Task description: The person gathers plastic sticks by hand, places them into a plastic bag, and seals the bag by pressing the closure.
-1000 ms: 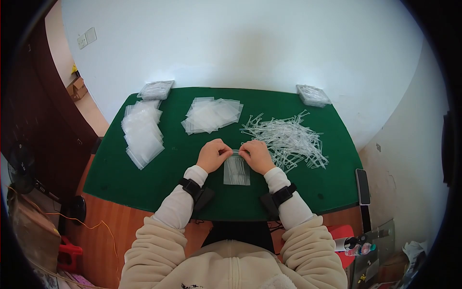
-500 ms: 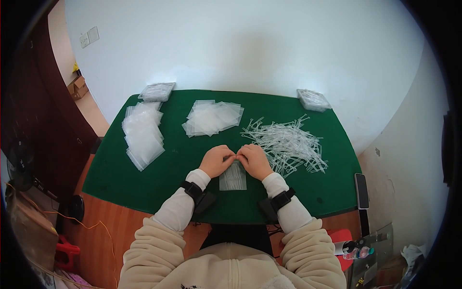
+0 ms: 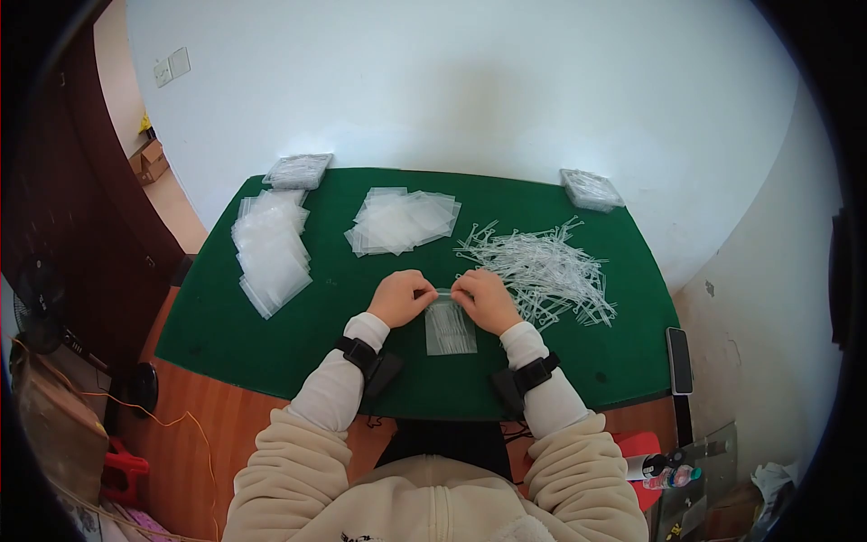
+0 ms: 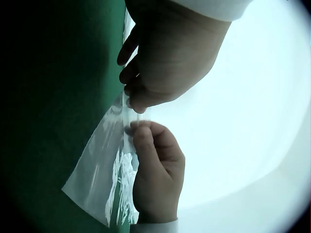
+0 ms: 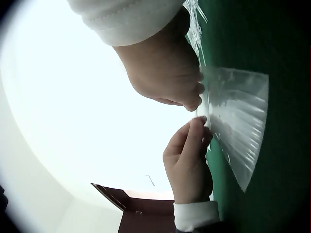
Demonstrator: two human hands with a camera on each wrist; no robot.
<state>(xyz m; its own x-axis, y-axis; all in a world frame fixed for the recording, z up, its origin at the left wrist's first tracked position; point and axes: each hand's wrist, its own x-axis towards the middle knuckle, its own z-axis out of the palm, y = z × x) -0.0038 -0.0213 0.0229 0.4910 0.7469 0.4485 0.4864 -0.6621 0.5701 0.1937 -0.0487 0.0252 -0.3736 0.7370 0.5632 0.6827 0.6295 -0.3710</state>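
A small clear zip bag (image 3: 450, 336) holding several thin clear plastic sticks is held up by its top edge, near the table's front. My left hand (image 3: 397, 299) pinches that edge at the left corner between thumb and fingers. At the other corner my right hand (image 3: 489, 302) pinches it the same way. Both wrist views show the bag (image 5: 240, 116) hanging tilted below the fingertips, over the green cloth. A tangled pile of the same clear sticks (image 3: 546, 271), some with looped ends, lies just beyond my right hand.
Flat empty zip bags (image 3: 402, 221) lie in a heap at the back middle. Another spread of bags (image 3: 271, 253) covers the left side. Packed bundles sit at the back left (image 3: 299, 171) and back right (image 3: 591, 190). A phone (image 3: 678, 361) rests at the right edge.
My hands came together along the bag's top edge, then moved apart again toward its corners. The bag shifted slightly left, then back right. The piles stayed as they were.
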